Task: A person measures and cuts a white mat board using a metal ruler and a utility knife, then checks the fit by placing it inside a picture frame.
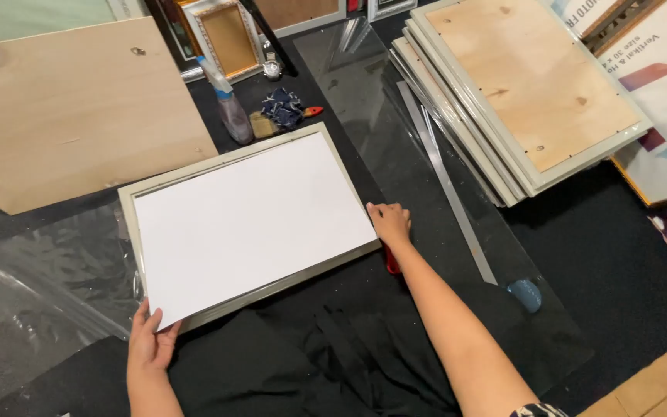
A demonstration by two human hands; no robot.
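A grey picture frame (pixel 127 202) lies face down on a black cloth, with a white sheet (pixel 248 220) laid inside it. My left hand (pixel 150 342) grips the sheet's near left corner, thumb on top. My right hand (pixel 390 223) rests with its fingers on the frame's near right corner. A red tool (pixel 391 262) lies partly hidden under my right wrist.
A plywood board (pixel 71 108) lies at the left, a stack of backed frames (pixel 519 85) at the right. A glass pane (pixel 395 147) with a metal ruler (pixel 445 181) runs beside the frame. A spray bottle (pixel 229 104), a brush and a rag sit behind. Clear plastic film (pixel 32 278) lies at lower left.
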